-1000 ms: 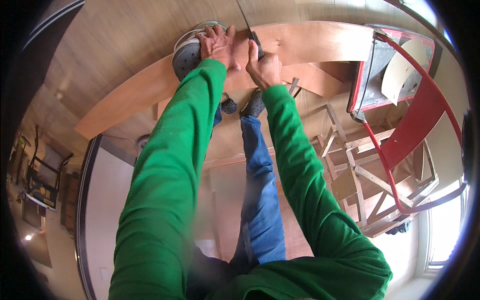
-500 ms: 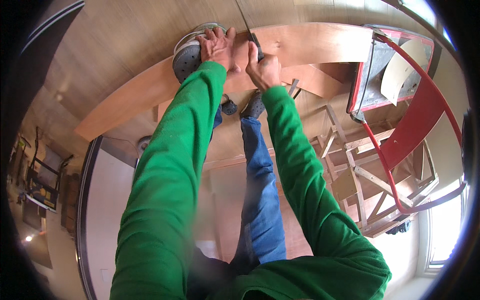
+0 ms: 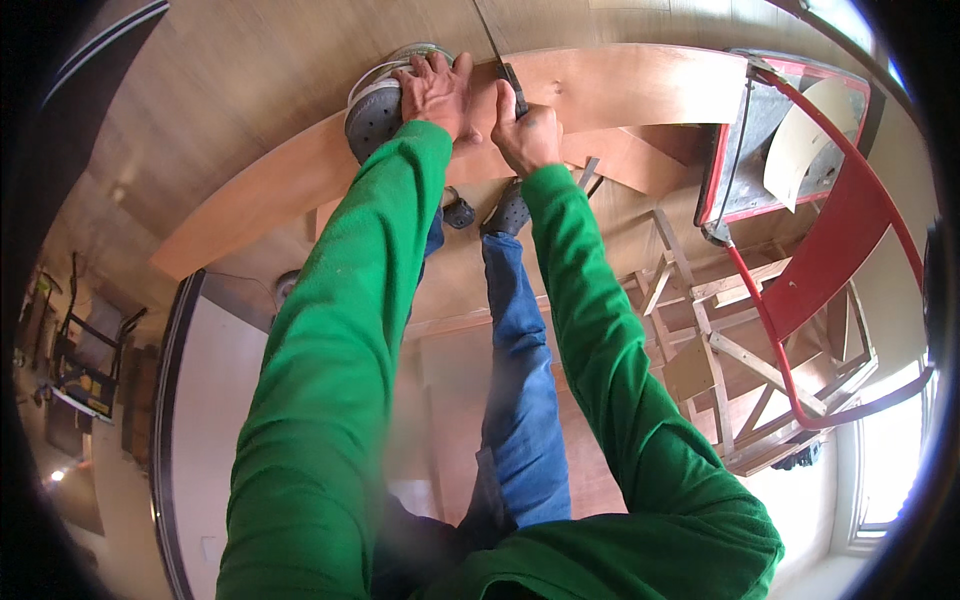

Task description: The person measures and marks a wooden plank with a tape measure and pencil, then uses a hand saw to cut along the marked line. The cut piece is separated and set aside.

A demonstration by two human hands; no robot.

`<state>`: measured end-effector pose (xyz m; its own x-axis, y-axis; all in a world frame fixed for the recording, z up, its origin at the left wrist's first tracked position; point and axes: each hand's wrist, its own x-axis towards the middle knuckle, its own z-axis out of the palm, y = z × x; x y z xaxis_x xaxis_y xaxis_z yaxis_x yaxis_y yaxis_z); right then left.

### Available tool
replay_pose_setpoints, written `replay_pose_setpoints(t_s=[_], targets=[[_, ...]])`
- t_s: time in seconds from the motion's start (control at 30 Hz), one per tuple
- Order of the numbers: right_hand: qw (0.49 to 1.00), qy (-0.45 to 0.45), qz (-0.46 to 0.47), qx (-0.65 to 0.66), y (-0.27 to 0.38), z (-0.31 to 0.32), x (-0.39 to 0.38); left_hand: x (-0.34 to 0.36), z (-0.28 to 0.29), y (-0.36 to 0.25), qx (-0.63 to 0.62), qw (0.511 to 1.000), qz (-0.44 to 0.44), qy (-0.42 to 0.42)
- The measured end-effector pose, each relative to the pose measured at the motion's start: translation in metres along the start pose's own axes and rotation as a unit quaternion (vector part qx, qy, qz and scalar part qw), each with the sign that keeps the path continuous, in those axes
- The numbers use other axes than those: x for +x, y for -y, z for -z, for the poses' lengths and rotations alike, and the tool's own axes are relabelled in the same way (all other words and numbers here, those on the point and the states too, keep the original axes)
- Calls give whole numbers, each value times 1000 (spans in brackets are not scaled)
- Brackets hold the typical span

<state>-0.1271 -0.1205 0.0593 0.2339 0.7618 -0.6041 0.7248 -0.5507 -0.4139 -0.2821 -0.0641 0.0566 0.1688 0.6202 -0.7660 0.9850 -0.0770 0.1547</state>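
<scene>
A long reddish-brown plywood board lies across the far side, its edges bent by the lens. My left hand is pressed down on it with fingers spread, right beside a grey clog on my foot, which stands on the board. In my right hand is the black handle of a hand saw, gripped with the thumb along the top. The thin blade runs away from me past the board's far edge. My hand hides part of the handle. My other clog stands on the near side of the board.
At the right a red-framed chair with a dark seat lies near the board's end, a pale curved sheet on it. Behind stands a wooden frame. A white panel stands at the left. Another board piece lies beneath.
My right hand and the saw have shifted very slightly away from me. The left hand, the clog and the board stay in place.
</scene>
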Motion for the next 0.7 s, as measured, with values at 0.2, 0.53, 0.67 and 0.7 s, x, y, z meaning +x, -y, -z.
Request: replay_pose_setpoints(t_s=[0.2,0.53,0.67,0.7], targets=[[993,65,-79,61,-5,129,-205,-3,10,-6,7,1000,20,7],[999,33,1,36,8,14,-20,1,4,-2,9,1000,12,17],[992,63,-106,19,-15,89,-162,-2,10,-5,2,1000,17,18],[987,85,-135,19,-17,114,-199,-3,12,-5,9,1000,14,25]])
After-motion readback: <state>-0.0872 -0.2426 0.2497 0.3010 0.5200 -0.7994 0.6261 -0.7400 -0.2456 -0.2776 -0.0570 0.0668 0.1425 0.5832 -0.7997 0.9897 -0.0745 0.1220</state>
